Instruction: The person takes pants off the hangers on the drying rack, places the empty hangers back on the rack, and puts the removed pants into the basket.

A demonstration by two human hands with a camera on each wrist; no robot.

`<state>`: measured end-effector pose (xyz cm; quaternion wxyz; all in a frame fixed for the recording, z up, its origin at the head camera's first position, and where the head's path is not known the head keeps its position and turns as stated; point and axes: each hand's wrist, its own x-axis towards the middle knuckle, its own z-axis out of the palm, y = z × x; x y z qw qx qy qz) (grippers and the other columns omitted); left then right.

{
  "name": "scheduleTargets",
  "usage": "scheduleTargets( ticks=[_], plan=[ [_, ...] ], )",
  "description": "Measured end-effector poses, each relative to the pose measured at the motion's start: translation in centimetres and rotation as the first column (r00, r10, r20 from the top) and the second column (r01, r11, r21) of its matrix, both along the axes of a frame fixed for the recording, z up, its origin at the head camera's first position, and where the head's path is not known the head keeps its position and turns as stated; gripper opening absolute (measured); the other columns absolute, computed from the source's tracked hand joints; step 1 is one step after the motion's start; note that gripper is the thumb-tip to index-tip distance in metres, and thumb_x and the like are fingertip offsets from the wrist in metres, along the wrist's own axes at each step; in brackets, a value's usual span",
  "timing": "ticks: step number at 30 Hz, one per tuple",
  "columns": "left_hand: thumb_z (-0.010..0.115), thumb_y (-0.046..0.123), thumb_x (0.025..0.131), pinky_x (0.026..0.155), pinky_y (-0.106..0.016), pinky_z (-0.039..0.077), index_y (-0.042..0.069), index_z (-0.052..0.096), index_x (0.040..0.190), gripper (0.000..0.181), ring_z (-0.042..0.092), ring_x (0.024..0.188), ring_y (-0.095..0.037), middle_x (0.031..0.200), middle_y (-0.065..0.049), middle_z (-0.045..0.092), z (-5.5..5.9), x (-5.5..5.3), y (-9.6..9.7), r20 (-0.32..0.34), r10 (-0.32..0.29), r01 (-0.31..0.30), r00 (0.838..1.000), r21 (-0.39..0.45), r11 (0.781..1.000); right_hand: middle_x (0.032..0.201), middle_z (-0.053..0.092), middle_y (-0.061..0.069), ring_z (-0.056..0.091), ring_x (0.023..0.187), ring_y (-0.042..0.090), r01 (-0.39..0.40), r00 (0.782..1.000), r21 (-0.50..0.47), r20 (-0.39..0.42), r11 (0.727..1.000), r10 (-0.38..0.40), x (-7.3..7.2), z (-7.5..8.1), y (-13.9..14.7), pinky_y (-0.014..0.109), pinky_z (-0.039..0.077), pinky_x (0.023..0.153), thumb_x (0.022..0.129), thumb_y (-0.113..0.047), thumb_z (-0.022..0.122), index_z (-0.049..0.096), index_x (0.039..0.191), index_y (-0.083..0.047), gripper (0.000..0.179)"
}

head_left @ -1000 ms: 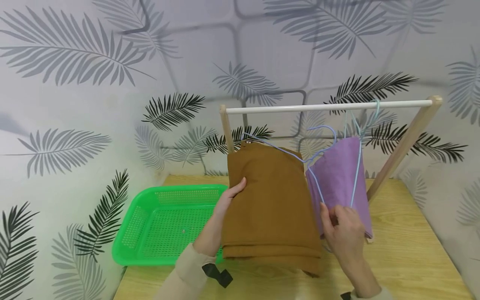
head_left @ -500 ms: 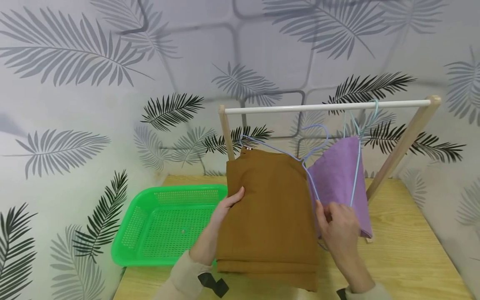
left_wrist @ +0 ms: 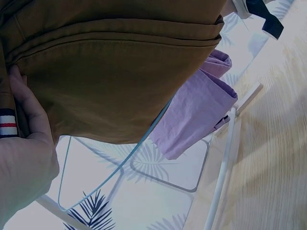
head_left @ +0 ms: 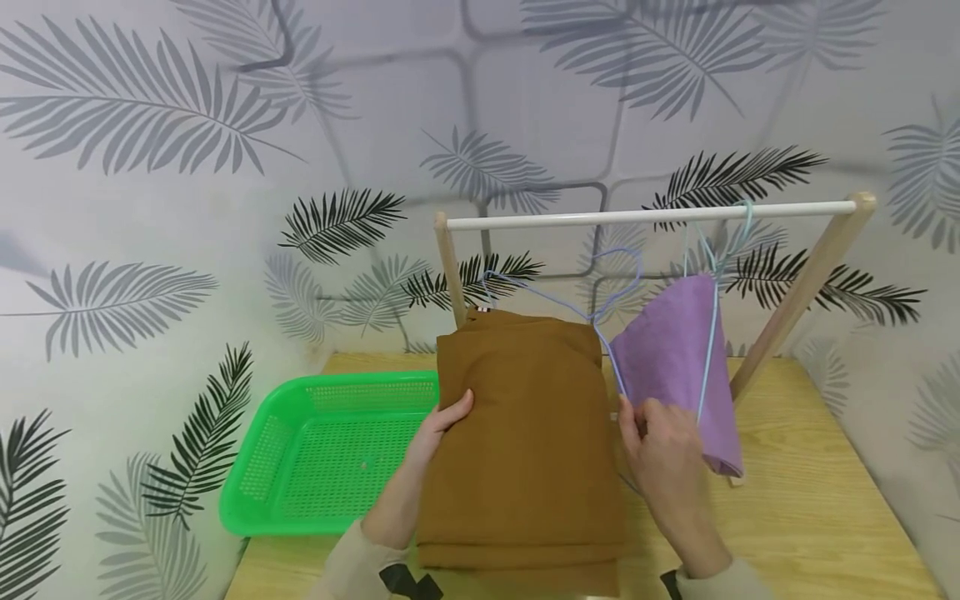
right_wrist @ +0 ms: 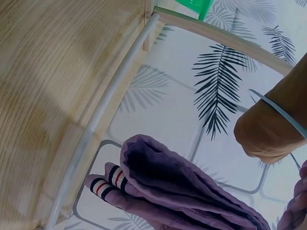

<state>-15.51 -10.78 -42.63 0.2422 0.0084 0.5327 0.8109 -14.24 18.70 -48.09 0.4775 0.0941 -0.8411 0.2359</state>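
- A pale wall printed with grey and black leaves (head_left: 150,208) stands beyond the left hand (head_left: 438,429) and the right hand (head_left: 663,446).
- A light wood-grain table (head_left: 810,467) spreads beneath both hands.
- A rack with a white rod (head_left: 585,219) and wooden legs rises beyond the hands.
- A green perforated plastic basket (head_left: 360,379) sits left of the left hand.
- A folded brown cloth garment (head_left: 525,442) is between the hands, above the table.
- A folded purple cloth garment (head_left: 675,350) hangs just beyond the right hand, on a pale teal hanger (head_left: 709,350) hooked over the rod.
- A thin light-blue hanger (head_left: 609,358) runs up from the right hand, its hook apart from the rod.
- The left hand grips the brown garment's edge, thumb in front.
- The right hand pinches the blue hanger's side.
- Red, white and dark striped trim (left_wrist: 7,124) lies beside the left hand.
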Motion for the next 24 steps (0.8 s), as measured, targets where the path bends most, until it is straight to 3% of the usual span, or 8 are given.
scheduleTargets(
  ticks=[6, 11, 16, 19, 24],
  plan=[
    [0.054, 0.04, 0.109, 0.089, -0.022, 0.057, 0.019, 0.046, 0.131, 0.032, 0.069, 0.096, -0.005, 0.108, 0.01, 0.07, 0.0, 0.8, -1.3, -0.044, -0.065, 0.067, 0.997, 0.046, 0.997, 0.053, 0.049, 0.008, 0.044, 0.052, 0.028, 0.011, 1.0, -0.008, 0.009, 1.0, -0.011, -0.2, -0.1, -0.1, 0.043, 0.036, 0.055, 0.093, -0.009, 0.071, 0.05, 0.065, -0.005, 0.036],
    [0.054, 0.04, 0.11, 0.09, -0.022, 0.057, 0.019, 0.046, 0.13, 0.03, 0.07, 0.097, -0.004, 0.11, 0.01, 0.07, -0.1, 1.5, -2.4, -0.07, -0.097, 0.101, 0.993, 0.046, 0.994, 0.054, 0.051, 0.009, 0.044, 0.052, 0.027, 0.003, 1.0, -0.014, 0.005, 1.0, -0.003, -0.3, -0.1, 0.0, 0.042, 0.036, 0.056, 0.09, -0.007, 0.074, 0.052, 0.066, -0.004, 0.032],
    [0.055, 0.036, 0.109, 0.09, -0.024, 0.058, 0.016, 0.046, 0.136, 0.035, 0.071, 0.098, -0.005, 0.11, 0.009, 0.071, -0.5, 2.3, -3.6, -0.051, -0.073, 0.071, 0.996, -0.038, 0.997, 0.053, 0.051, 0.009, 0.042, 0.051, 0.024, 0.004, 1.0, -0.007, 0.01, 1.0, -0.004, -0.3, -0.1, 0.2, 0.038, 0.035, 0.055, 0.095, -0.011, 0.07, 0.052, 0.066, -0.003, 0.035],
    [0.057, 0.036, 0.109, 0.089, -0.026, 0.059, 0.015, 0.046, 0.136, 0.036, 0.072, 0.097, -0.006, 0.109, 0.009, 0.071, -0.9, 2.8, -4.5, -0.026, -0.049, 0.046, 0.998, -0.092, 0.995, 0.053, 0.049, 0.008, 0.041, 0.05, 0.023, 0.007, 1.0, 0.011, 0.004, 1.0, -0.007, -0.2, -0.1, 0.3, 0.037, 0.034, 0.055, 0.103, -0.02, 0.062, 0.051, 0.065, -0.003, 0.043],
    [0.054, 0.033, 0.11, 0.089, -0.026, 0.06, 0.018, 0.051, 0.129, 0.025, 0.073, 0.095, -0.006, 0.106, 0.01, 0.074, -1.3, 3.6, -6.2, 0.001, -0.001, 0.001, 1.0, -0.119, 0.993, 0.051, 0.048, 0.007, 0.039, 0.05, 0.02, 0.003, 1.0, 0.024, -0.011, 1.0, -0.003, 0.0, 0.2, 0.4, 0.033, 0.032, 0.054, 0.112, -0.037, 0.049, 0.049, 0.063, -0.004, 0.059]
  ],
)
